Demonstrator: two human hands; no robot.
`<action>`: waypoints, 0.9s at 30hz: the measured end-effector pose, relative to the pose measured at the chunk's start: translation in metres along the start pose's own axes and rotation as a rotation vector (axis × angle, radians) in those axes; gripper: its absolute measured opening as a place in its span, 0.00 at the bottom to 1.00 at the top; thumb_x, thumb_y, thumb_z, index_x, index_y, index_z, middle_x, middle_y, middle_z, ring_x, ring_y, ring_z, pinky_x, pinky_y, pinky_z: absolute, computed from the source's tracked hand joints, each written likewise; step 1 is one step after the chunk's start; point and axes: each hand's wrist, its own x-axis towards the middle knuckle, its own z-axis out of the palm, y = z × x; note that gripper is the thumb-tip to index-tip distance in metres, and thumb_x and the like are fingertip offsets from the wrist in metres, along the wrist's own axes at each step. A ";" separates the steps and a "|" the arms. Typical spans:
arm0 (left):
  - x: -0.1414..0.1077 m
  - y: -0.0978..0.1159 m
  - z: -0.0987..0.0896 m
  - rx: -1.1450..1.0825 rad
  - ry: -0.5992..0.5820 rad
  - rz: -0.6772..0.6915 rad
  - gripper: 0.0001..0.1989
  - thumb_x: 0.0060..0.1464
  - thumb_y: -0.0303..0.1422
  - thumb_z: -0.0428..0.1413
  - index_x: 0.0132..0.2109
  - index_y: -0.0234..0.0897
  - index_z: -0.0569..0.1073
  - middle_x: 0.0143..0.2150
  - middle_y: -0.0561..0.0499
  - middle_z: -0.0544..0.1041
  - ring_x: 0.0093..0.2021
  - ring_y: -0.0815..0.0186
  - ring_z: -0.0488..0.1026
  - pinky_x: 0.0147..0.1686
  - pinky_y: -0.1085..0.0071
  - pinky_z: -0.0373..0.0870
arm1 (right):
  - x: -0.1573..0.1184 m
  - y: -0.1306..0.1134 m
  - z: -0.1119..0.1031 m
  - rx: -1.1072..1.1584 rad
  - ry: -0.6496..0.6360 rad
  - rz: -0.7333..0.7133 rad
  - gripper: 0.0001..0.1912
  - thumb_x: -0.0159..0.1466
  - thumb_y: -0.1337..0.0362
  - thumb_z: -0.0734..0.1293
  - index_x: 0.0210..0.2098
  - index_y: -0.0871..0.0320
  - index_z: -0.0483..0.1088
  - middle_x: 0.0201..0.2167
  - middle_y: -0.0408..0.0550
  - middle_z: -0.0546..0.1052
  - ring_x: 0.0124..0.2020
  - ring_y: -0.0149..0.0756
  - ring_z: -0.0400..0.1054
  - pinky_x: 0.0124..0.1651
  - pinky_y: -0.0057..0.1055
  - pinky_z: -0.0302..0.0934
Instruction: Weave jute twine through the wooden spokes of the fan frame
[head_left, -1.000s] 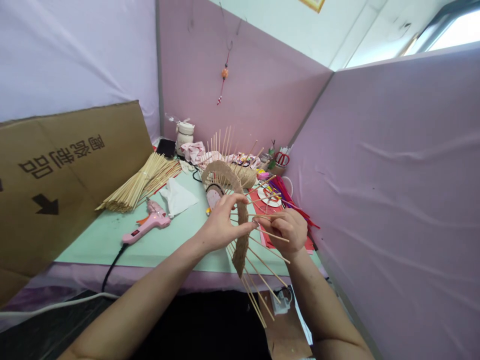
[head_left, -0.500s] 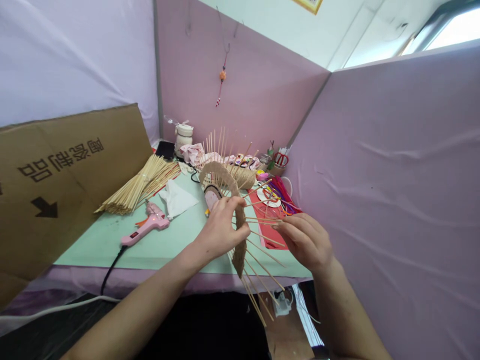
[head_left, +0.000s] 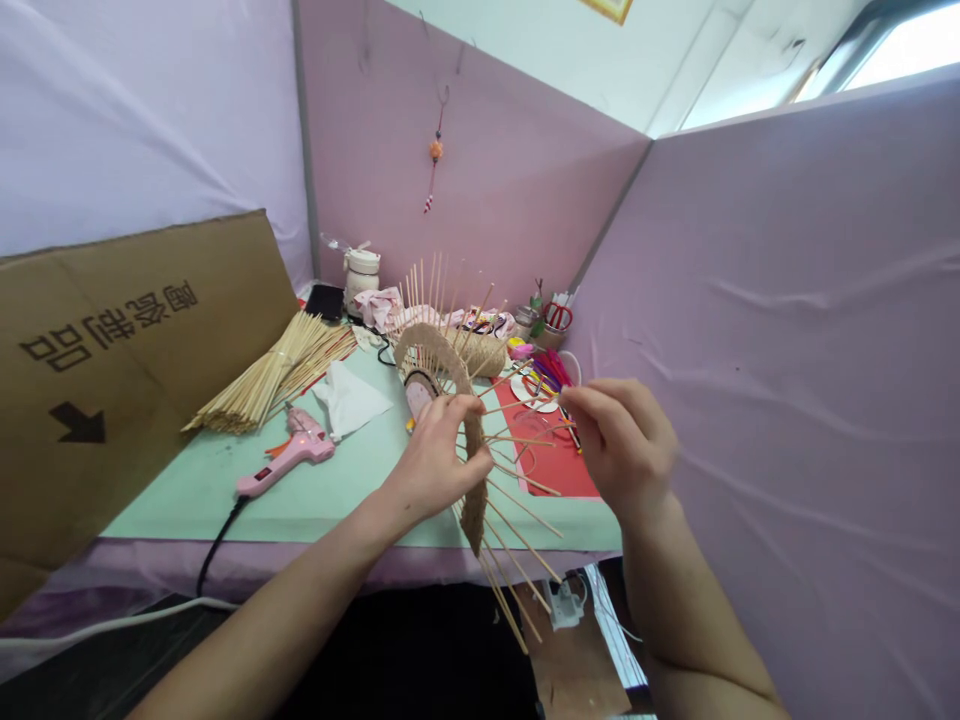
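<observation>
A ring of brown cardboard (head_left: 474, 500) with thin wooden sticks (head_left: 521, 505) fanning out all round it stands tilted over the table's front. My left hand (head_left: 427, 455) is closed on the ring's near side, thumb and fingers across its rim. To the right, my right hand (head_left: 626, 445) is raised with thumb and forefinger pinched together. Its fingertips are at the outer end of one stick; whatever lies between them is too small to make out. Behind the ring, a round pinkish object (head_left: 420, 392) is partly hidden.
On the table's left lie a pink glue gun (head_left: 289, 460), a white tissue (head_left: 349, 400) and a stick bundle (head_left: 262, 380) beside a cardboard sheet (head_left: 150, 350). A twine roll (head_left: 484, 352), red sheet (head_left: 544, 465) and red scissors (head_left: 556, 316) are behind and right.
My right hand has moved up from the sticks' ends at the ring's middle to a higher stick, still pinched. My left hand keeps hold of the ring. The whole view has shifted slightly.
</observation>
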 end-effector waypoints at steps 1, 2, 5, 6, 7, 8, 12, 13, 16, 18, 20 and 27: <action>0.000 0.000 0.000 0.002 0.003 0.004 0.18 0.48 0.30 0.54 0.49 0.41 0.65 0.48 0.47 0.70 0.51 0.56 0.67 0.53 0.56 0.66 | -0.003 0.008 0.009 0.005 -0.018 0.073 0.10 0.64 0.72 0.66 0.43 0.53 0.74 0.34 0.47 0.75 0.35 0.35 0.69 0.37 0.32 0.65; 0.000 -0.001 0.000 0.004 0.004 0.011 0.18 0.49 0.30 0.54 0.49 0.41 0.65 0.48 0.47 0.70 0.50 0.56 0.67 0.52 0.56 0.66 | -0.007 0.016 0.019 0.021 -0.048 0.141 0.08 0.65 0.71 0.65 0.41 0.54 0.74 0.33 0.47 0.75 0.34 0.35 0.69 0.37 0.32 0.65; 0.000 -0.001 0.002 0.007 0.007 0.027 0.18 0.49 0.30 0.55 0.49 0.41 0.66 0.47 0.47 0.70 0.50 0.56 0.67 0.53 0.56 0.65 | -0.020 0.034 0.055 0.126 -0.172 0.302 0.06 0.66 0.67 0.64 0.35 0.56 0.73 0.32 0.47 0.73 0.34 0.35 0.69 0.38 0.32 0.63; 0.000 -0.002 0.003 0.003 0.007 0.032 0.19 0.49 0.30 0.55 0.49 0.41 0.66 0.48 0.47 0.70 0.50 0.56 0.66 0.53 0.56 0.65 | -0.025 0.037 0.068 0.167 -0.207 0.347 0.07 0.66 0.66 0.64 0.33 0.56 0.73 0.32 0.48 0.73 0.34 0.36 0.68 0.38 0.32 0.63; 0.000 -0.002 0.004 -0.001 0.007 0.037 0.19 0.49 0.30 0.55 0.50 0.40 0.66 0.48 0.46 0.70 0.50 0.56 0.66 0.53 0.56 0.65 | -0.028 0.038 0.083 0.211 -0.230 0.391 0.07 0.66 0.65 0.64 0.32 0.57 0.72 0.32 0.48 0.73 0.34 0.36 0.68 0.39 0.33 0.62; 0.000 -0.002 0.004 -0.005 0.005 0.041 0.18 0.50 0.30 0.55 0.50 0.40 0.66 0.48 0.46 0.70 0.51 0.56 0.66 0.53 0.56 0.64 | -0.032 0.036 0.097 0.259 -0.247 0.433 0.08 0.65 0.65 0.63 0.31 0.57 0.71 0.32 0.48 0.73 0.35 0.36 0.68 0.39 0.33 0.62; 0.000 -0.004 0.003 -0.025 -0.009 0.047 0.17 0.51 0.32 0.55 0.49 0.41 0.66 0.48 0.46 0.69 0.52 0.55 0.65 0.55 0.55 0.63 | -0.037 0.016 0.142 0.420 -0.257 0.571 0.07 0.64 0.66 0.61 0.30 0.57 0.68 0.30 0.47 0.73 0.33 0.35 0.66 0.38 0.31 0.60; 0.000 -0.004 0.002 -0.039 -0.009 0.047 0.17 0.51 0.32 0.55 0.49 0.41 0.67 0.48 0.46 0.69 0.52 0.55 0.65 0.55 0.55 0.63 | -0.037 0.011 0.148 0.445 -0.253 0.600 0.07 0.63 0.65 0.61 0.30 0.57 0.67 0.30 0.47 0.72 0.33 0.35 0.66 0.38 0.31 0.60; 0.000 -0.006 0.001 -0.095 0.007 0.043 0.12 0.55 0.31 0.53 0.48 0.41 0.67 0.47 0.47 0.69 0.51 0.58 0.66 0.55 0.57 0.63 | -0.037 0.002 0.153 0.486 -0.209 0.676 0.07 0.63 0.63 0.60 0.30 0.57 0.65 0.30 0.45 0.71 0.33 0.34 0.65 0.38 0.31 0.59; 0.000 -0.006 0.003 -0.115 0.027 0.035 0.10 0.57 0.31 0.51 0.47 0.41 0.68 0.46 0.47 0.70 0.50 0.59 0.67 0.54 0.57 0.63 | -0.036 0.003 0.150 0.532 -0.180 0.745 0.08 0.65 0.61 0.59 0.31 0.56 0.64 0.27 0.43 0.69 0.30 0.33 0.63 0.36 0.30 0.58; 0.000 -0.006 0.006 -0.121 0.048 0.021 0.09 0.58 0.32 0.51 0.47 0.41 0.68 0.46 0.48 0.70 0.50 0.59 0.66 0.54 0.57 0.63 | -0.035 0.006 0.144 0.597 -0.161 0.813 0.09 0.66 0.59 0.58 0.32 0.56 0.63 0.25 0.40 0.67 0.26 0.31 0.61 0.33 0.29 0.56; -0.002 -0.007 0.015 -0.126 0.109 0.017 0.11 0.59 0.31 0.50 0.49 0.42 0.67 0.46 0.49 0.70 0.50 0.60 0.66 0.54 0.59 0.61 | -0.025 0.009 0.135 0.587 -0.075 0.787 0.12 0.66 0.55 0.62 0.33 0.57 0.65 0.25 0.39 0.67 0.25 0.29 0.59 0.30 0.27 0.53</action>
